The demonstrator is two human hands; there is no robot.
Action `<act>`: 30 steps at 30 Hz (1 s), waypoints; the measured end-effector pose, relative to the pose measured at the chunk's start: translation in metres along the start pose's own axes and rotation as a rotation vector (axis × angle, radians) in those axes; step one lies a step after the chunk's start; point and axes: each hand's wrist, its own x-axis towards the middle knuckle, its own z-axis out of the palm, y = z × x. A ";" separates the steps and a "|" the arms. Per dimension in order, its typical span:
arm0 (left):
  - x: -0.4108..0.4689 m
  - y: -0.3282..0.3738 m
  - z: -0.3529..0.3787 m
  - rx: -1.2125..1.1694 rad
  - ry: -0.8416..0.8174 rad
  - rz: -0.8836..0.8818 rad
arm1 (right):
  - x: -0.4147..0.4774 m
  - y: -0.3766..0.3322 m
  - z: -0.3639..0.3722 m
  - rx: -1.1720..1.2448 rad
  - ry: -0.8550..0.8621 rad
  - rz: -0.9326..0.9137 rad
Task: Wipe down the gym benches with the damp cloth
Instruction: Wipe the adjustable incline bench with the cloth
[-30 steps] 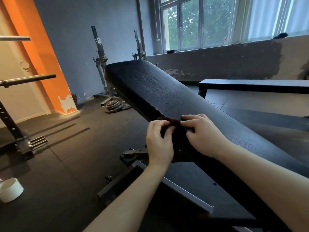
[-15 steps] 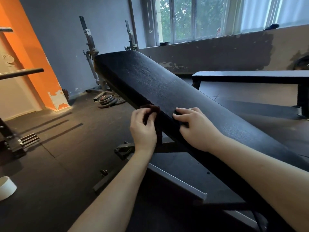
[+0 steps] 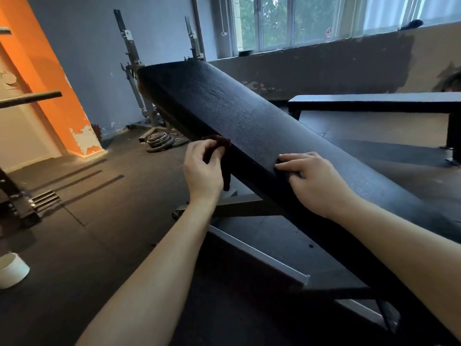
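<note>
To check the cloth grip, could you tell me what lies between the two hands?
In the head view, only bare black pad edge of the inclined bench lies between the left hand, holding the dark cloth, and the right hand.

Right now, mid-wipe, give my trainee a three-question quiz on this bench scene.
1. True or false: the left hand grips the dark cloth at the side edge of the inclined bench pad.
2. Where is the right hand? A) on the weight plates B) fingers resting on the pad's top surface C) on the flat bench
3. Fill in: a white ____ sits on the floor at lower left.

Key: 1 true; 2 B; 3 bowl (shape only partly in view).
</note>
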 end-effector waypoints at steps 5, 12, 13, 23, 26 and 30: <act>-0.058 0.011 0.018 -0.038 -0.081 0.084 | -0.008 0.006 0.001 0.029 0.003 0.022; -0.054 0.011 0.018 -0.010 -0.135 0.142 | -0.022 0.024 -0.008 0.038 0.028 0.075; -0.041 0.010 0.016 -0.017 -0.070 0.122 | -0.027 0.028 -0.011 0.035 0.028 0.090; -0.087 0.034 0.031 -0.028 -0.103 0.110 | -0.063 0.051 -0.013 0.048 0.039 0.164; -0.129 0.041 0.038 -0.061 -0.229 0.110 | -0.069 0.051 -0.011 0.069 0.050 0.177; -0.107 0.037 0.032 -0.028 -0.214 0.093 | -0.079 0.058 -0.018 0.056 0.055 0.198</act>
